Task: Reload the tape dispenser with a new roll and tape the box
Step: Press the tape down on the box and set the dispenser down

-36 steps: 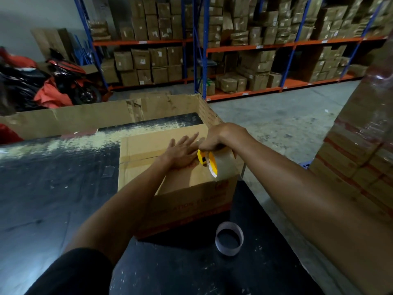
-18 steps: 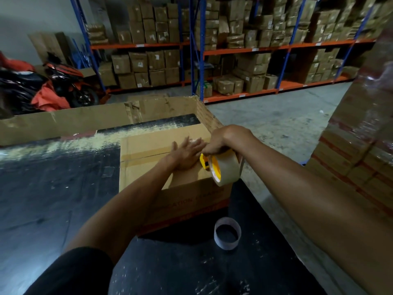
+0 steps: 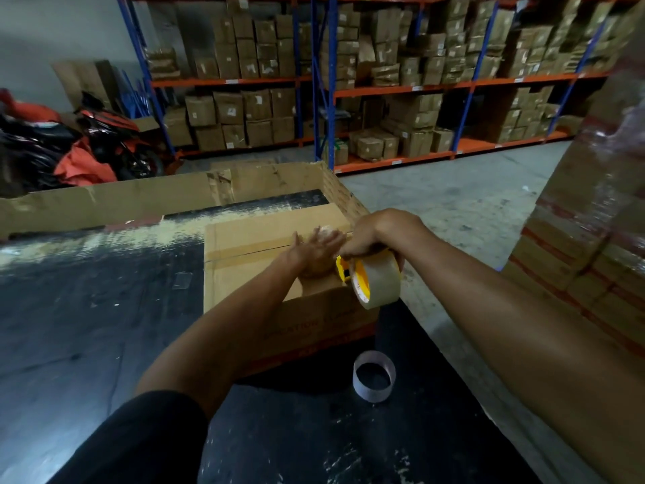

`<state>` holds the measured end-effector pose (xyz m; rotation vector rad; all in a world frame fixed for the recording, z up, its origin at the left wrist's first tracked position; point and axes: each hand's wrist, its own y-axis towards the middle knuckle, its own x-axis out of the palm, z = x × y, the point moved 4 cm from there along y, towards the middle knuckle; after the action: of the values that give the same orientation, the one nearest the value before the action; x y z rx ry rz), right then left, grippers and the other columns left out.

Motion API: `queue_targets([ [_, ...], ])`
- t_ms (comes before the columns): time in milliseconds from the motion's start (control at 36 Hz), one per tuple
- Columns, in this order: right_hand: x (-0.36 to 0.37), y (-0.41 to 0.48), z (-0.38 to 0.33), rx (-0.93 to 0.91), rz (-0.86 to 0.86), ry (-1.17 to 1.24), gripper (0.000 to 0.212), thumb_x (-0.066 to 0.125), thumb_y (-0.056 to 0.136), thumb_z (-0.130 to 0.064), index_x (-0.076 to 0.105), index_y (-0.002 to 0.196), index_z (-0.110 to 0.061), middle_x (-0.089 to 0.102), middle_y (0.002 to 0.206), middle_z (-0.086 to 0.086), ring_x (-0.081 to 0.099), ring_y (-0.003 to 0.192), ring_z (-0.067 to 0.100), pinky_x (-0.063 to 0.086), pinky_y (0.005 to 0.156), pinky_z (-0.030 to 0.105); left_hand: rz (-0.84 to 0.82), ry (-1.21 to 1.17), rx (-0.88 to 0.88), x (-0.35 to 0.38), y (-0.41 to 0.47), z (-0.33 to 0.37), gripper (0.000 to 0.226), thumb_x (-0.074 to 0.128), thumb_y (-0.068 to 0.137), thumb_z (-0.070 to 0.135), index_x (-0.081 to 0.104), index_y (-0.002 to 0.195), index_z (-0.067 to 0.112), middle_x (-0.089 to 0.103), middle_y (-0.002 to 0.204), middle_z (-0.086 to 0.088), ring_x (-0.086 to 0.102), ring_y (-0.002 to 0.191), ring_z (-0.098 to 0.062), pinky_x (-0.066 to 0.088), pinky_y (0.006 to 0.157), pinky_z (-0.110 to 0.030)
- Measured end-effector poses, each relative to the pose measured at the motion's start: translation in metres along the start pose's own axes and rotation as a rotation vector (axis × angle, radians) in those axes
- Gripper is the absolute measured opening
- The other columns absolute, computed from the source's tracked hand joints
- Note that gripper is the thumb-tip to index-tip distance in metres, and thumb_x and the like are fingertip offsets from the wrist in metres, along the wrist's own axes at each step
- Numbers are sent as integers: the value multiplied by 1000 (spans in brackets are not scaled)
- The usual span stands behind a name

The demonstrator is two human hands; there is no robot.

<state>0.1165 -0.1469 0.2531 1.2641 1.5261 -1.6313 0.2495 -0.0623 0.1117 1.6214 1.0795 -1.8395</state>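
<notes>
A closed cardboard box (image 3: 251, 298) lies on the black table (image 3: 87, 326), with a tape strip along its top seam. My left hand (image 3: 316, 253) rests flat on the box top with fingers spread, slightly blurred. My right hand (image 3: 373, 239) grips a yellow tape dispenser (image 3: 343, 270) that carries a full roll of clear tape (image 3: 378, 282), held at the box's right near corner. An empty white tape core (image 3: 373, 377) stands on the table in front of the box.
A long cardboard wall (image 3: 139, 200) borders the table's far side. A wrapped stack of cartons (image 3: 593, 239) rises at the right. Shelving racks (image 3: 384, 85) full of boxes line the back. Concrete floor (image 3: 471, 211) lies beyond the table's right edge.
My right hand has drawn the dispenser slightly toward me and to the right along the box top. My left hand has slid forward, its fingers still flat on the box.
</notes>
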Motion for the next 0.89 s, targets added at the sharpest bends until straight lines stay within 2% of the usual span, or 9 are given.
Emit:
queue_targets([
  [167,8,-6,2,-3,32,-10,67,56,99,-46,39,148,-3,50,141,20,53,97,32,47,81,39,-2,-58,-11,3,-6,4,60,21,107,47,-5,160,35,-14,170,7,-13,157,-25,-5,122,-64],
  [278,14,-17,11,-20,56,-66,68,52,100,-50,37,151,-7,49,145,18,58,115,33,47,69,34,23,-57,-18,-1,-9,7,62,18,105,54,-4,160,35,-10,171,7,-9,158,-26,0,122,-65],
  [361,18,-21,16,-37,65,-76,68,54,99,-47,35,152,-9,49,143,18,53,94,28,40,53,31,21,-50,-20,1,-8,7,63,17,104,58,-3,160,36,-10,171,8,-7,158,-27,2,121,-66],
  [472,22,-23,18,-38,44,-81,71,56,99,-49,37,152,-6,51,141,18,50,89,25,39,52,29,35,-58,-9,2,-7,4,65,17,103,61,-3,160,37,-10,170,9,-8,158,-26,1,121,-67],
  [611,25,-27,33,18,-18,2,64,61,95,-49,49,136,-2,57,98,13,64,76,30,59,63,40,24,-72,-16,4,-5,5,66,16,102,64,-2,160,39,-10,170,10,-8,158,-26,-1,121,-67],
  [667,30,-19,38,37,-9,33,61,64,91,-53,52,123,-2,56,90,15,68,71,33,62,60,41,48,-65,-20,4,-4,6,66,16,102,64,-1,160,38,-10,170,9,-8,158,-27,-1,120,-66],
  [750,38,-8,40,38,11,60,61,65,90,-55,52,115,0,58,92,15,69,71,33,61,58,39,47,-65,-12,5,-5,7,66,15,103,62,-1,161,37,-10,171,9,-8,158,-27,-1,120,-67],
  [833,37,9,50,80,-69,283,64,71,88,-49,43,128,-8,60,104,19,71,82,38,64,68,51,66,-79,-3,4,-4,6,66,16,102,62,-1,161,36,-10,171,8,-9,158,-27,-3,119,-67],
  [889,33,16,58,94,-133,385,77,75,84,-48,36,142,-15,61,111,20,72,89,39,64,67,49,46,-95,-1,5,-6,6,67,16,102,63,-2,161,36,-11,171,8,-10,157,-27,-4,119,-67],
])
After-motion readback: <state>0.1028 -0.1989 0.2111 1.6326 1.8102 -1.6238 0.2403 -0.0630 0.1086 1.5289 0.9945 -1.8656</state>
